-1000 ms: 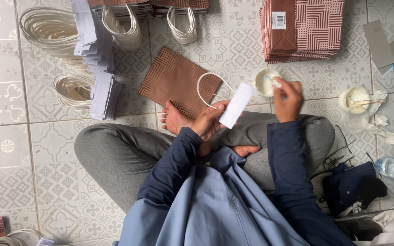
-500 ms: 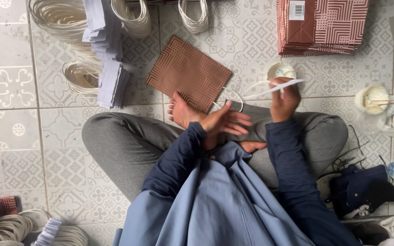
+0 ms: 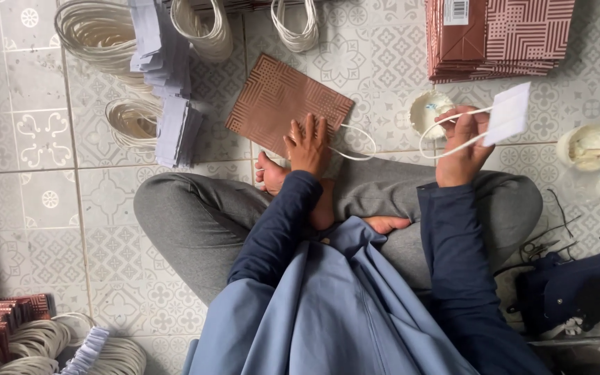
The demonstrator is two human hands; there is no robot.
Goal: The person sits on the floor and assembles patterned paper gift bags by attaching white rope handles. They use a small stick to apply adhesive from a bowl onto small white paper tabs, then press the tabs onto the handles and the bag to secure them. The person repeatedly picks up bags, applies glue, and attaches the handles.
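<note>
I sit cross-legged on a tiled floor. My left hand (image 3: 308, 144) lies flat, fingers spread, on the near corner of a brown patterned paper bag (image 3: 282, 101) lying on the tiles in front of my knees. A white cord loop (image 3: 354, 142) sticks out from under that hand to the right. My right hand (image 3: 463, 142) is raised over my right knee and pinches a white paper strip (image 3: 508, 113) with a white cord handle (image 3: 446, 135) attached. Just beyond that hand stands a small white glue cup (image 3: 428, 111).
A stack of brown patterned bags (image 3: 501, 38) lies at the far right. Bundles of white cord handles (image 3: 102, 35) and piles of pale paper strips (image 3: 175, 128) sit at the far left. A second cup with a stick (image 3: 592, 144) is at right; a dark cloth (image 3: 571, 295) by my right hip.
My left hand has dropped from in front of my chest onto the brown bag. My right hand has lifted the paper strip with its cord away to the right.
</note>
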